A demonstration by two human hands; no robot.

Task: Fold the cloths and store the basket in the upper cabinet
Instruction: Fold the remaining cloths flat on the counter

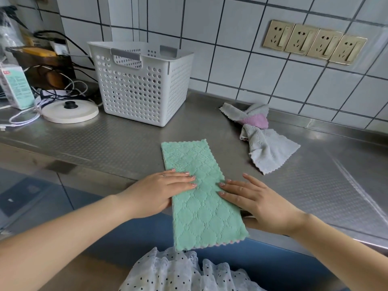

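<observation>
A green quilted cloth, folded into a long strip, lies on the steel counter with its near end hanging over the front edge. My left hand rests flat on its left side, fingers straight. My right hand lies flat on its right side, fingertips on the cloth. A white perforated basket stands upright at the back of the counter, left of centre. A crumpled grey and pink cloth lies to the right near the wall.
A round white base with a black knob, cables and a green-white carton crowd the back left corner. A row of wall sockets sits on the tiled wall at the right.
</observation>
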